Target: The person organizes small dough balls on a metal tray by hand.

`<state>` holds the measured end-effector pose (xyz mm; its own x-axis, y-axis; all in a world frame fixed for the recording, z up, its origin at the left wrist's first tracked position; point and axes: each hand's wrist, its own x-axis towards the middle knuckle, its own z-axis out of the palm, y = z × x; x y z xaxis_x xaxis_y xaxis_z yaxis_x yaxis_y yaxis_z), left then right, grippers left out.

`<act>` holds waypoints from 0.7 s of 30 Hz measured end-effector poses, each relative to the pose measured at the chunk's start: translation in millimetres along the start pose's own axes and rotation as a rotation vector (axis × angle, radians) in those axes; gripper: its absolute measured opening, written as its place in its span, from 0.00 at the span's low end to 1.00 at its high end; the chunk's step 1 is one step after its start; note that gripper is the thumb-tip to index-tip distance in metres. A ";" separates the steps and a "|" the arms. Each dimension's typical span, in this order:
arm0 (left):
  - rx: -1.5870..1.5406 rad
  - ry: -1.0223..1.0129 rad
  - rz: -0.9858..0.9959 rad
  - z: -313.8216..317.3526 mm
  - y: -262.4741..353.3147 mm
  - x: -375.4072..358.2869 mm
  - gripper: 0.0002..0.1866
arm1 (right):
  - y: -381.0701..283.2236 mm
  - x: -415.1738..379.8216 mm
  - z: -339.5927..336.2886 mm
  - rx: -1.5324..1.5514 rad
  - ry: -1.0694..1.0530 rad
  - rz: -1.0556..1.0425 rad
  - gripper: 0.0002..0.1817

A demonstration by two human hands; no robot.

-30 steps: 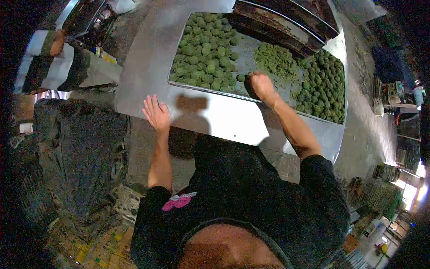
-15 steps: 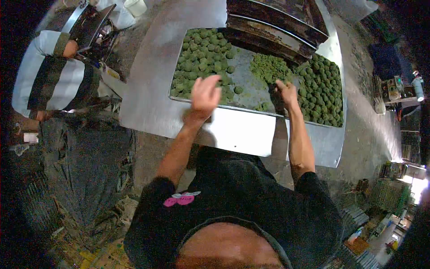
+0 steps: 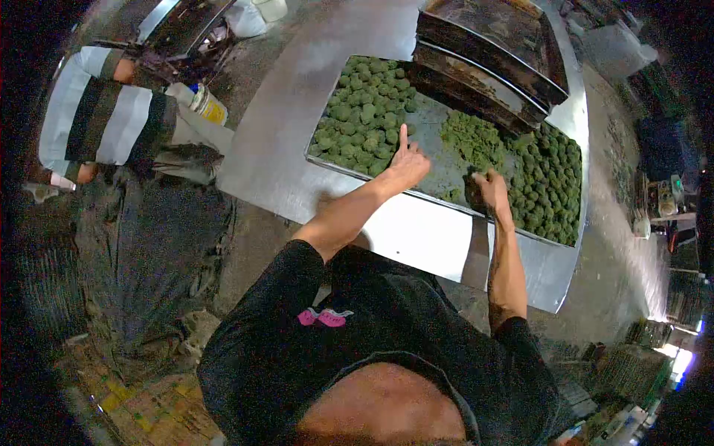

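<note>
A shallow metal tray (image 3: 455, 203) lies on the table, with green balls (image 3: 364, 111) heaped at its left and more green balls (image 3: 550, 182) packed at its right. Loose green crumbly material (image 3: 472, 140) lies between them. Over the tray, at the right edge of the left heap, is my left hand (image 3: 407, 165), its index finger stretched out and the other fingers curled; whether it holds anything is hidden. My right hand (image 3: 491, 191) is bent down at the near edge of the crumbly material, beside the right balls, its fingertips too small to make out.
Dark stacked metal trays (image 3: 483, 63) stand at the far side of the metal table (image 3: 275, 141). At the left is another person (image 3: 111, 111) in a striped top, near a white and yellow bucket (image 3: 210, 106). Dark cloth (image 3: 149, 267) hangs or lies below.
My left hand has moved right, from over the left balls to their inner edge, and its index finger now points out. The whole view has shifted, with the tray lower and farther right.
</note>
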<state>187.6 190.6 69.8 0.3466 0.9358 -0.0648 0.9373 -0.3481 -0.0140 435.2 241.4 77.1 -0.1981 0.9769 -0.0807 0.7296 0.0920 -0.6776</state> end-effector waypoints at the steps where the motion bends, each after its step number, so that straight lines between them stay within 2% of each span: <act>1: -0.050 0.048 -0.011 -1.5 -0.8 -2.1 0.10 | 1.6 2.5 4.7 0.060 0.014 -0.041 0.25; 2: -0.047 0.051 -0.018 -15.6 -1.3 -9.5 0.10 | 1.8 6.2 5.9 0.061 0.012 -0.050 0.25; 4: -0.252 0.379 -0.169 -43.9 -5.5 -36.1 0.12 | 5.7 8.2 7.2 -0.214 0.124 -0.064 0.26; 5: -0.267 0.442 -0.250 -55.9 -14.5 -50.9 0.14 | 6.5 9.7 7.3 -0.212 0.123 -0.062 0.26; 7: -0.269 0.545 -0.446 -65.3 -36.3 -82.1 0.17 | 7.9 9.9 5.3 -0.055 0.206 0.103 0.28; 8: -0.261 0.634 -0.535 -56.9 -52.2 -94.3 0.17 | -0.8 5.4 -4.2 -0.025 0.164 0.073 0.25; 9: -0.285 0.628 -0.650 -46.8 -68.9 -100.4 0.17 | 0.2 6.0 -6.7 -0.028 0.164 0.080 0.25; 11: -0.290 0.633 -0.672 -44.8 -85.4 -115.3 0.16 | -3.7 4.4 -13.5 0.588 -0.143 0.061 0.19; 12: -0.273 0.539 -0.698 -37.7 -91.9 -117.4 0.17 | -8.9 1.0 -18.9 0.802 -0.215 0.165 0.13; 13: -0.254 0.447 -0.722 -33.7 -95.2 -118.4 0.17 | -0.1 3.8 -18.1 0.801 -0.210 0.165 0.13; 15: -0.249 0.484 -0.708 -33.7 -90.3 -123.0 0.16 | 23.5 16.6 -14.5 1.086 -0.158 0.206 0.12; 16: -0.223 0.583 -0.737 -29.6 -87.8 -125.6 0.16 | 20.5 16.9 -9.8 1.166 -0.087 0.251 0.11; 17: -0.200 0.679 -0.762 -30.8 -82.0 -129.6 0.15 | 8.6 10.8 -8.4 1.169 -0.071 0.259 0.11; 18: -0.298 0.676 -0.829 -32.5 -77.3 -136.3 0.15 | -3.9 6.7 -9.2 1.093 -0.035 0.279 0.10; 19: -0.304 0.674 -0.814 -25.4 -76.8 -144.8 0.15 | -11.8 6.2 -10.9 1.015 -0.002 0.297 0.10; 20: -0.339 0.752 -0.845 -10.3 -80.0 -156.5 0.15 | -5.2 10.6 -3.4 0.816 0.068 0.296 0.17; 21: -0.375 0.829 -0.879 2.9 -81.1 -167.5 0.16 | 3.3 15.5 2.3 0.816 0.076 0.304 0.17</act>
<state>53.4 61.9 78.8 -0.6058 0.6439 0.4673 0.7673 0.3174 0.5572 433.1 256.4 71.9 -0.0053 0.9496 -0.3135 0.0415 -0.3130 -0.9488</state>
